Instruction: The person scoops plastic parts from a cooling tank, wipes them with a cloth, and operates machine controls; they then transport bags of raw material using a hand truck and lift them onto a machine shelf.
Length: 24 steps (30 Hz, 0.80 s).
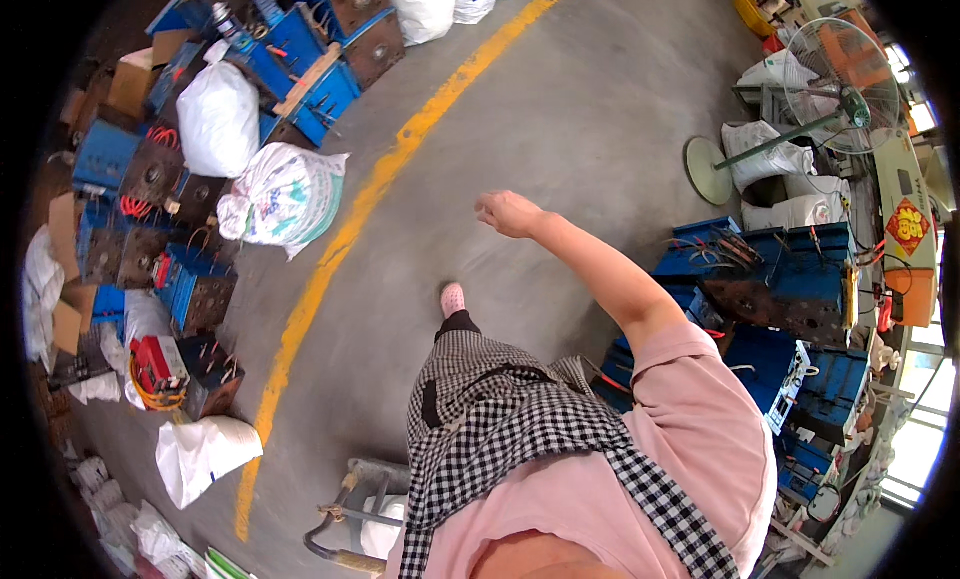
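Grip of the bare right hand (511, 214), blurred over smooth grey floor (580, 129), cannot be told; a bulging white plastic sack (285, 201) sits at its nine o'clock, beyond a yellow painted stripe (408, 136).

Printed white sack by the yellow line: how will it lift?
The printed white sack should feel floppy: its skin is creased. Its bulging shape suggests it's well filled, possibly heavy, though contents are hidden. Rounded sides might let it tip.

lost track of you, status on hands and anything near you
Right hand over grey floor, nothing visible in it. Left hand out of view. White sack left of yellow line. Metal frame close at left.
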Tool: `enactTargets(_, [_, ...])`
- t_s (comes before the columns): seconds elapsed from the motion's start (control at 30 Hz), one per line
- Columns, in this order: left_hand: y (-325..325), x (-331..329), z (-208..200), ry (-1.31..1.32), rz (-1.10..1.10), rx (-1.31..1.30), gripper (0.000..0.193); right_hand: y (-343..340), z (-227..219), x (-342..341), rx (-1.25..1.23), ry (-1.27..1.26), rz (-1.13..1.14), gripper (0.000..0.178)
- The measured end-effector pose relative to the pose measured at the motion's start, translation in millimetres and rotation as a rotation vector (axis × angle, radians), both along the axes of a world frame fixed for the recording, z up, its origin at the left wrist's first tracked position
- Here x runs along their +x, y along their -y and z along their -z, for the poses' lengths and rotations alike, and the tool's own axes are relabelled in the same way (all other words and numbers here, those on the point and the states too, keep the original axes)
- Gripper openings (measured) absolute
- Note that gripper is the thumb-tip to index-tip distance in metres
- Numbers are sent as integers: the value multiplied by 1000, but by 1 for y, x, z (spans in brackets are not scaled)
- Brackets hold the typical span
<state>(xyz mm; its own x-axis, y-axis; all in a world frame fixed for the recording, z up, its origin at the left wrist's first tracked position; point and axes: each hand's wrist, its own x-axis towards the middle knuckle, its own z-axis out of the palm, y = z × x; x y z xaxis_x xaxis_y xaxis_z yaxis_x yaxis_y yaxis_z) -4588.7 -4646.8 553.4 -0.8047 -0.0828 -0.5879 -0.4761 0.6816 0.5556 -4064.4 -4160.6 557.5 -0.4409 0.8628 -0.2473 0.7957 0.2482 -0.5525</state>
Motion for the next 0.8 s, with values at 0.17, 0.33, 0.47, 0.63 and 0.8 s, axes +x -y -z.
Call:
enactTargets(0.17, [-123,54,3,27,74,-36,35,-30,105,135,-223,295,15,23])
enactTargets(0.33, [-242,113,-12,45,161,-63,35,16,180,322,-623,842,-349,22])
enactTargets(0.47, [-331,178,-17,11,189,-72,34,-3,206,434,-845,619,-111,15])
enactTargets(0.63, [-468,280,-19,-20,284,-74,33,-131,181,550,-581,634,-126,19])
enactTargets(0.8, [-600,394,-13,-47,298,-44,32,-376,68,649,-237,476,406,18])
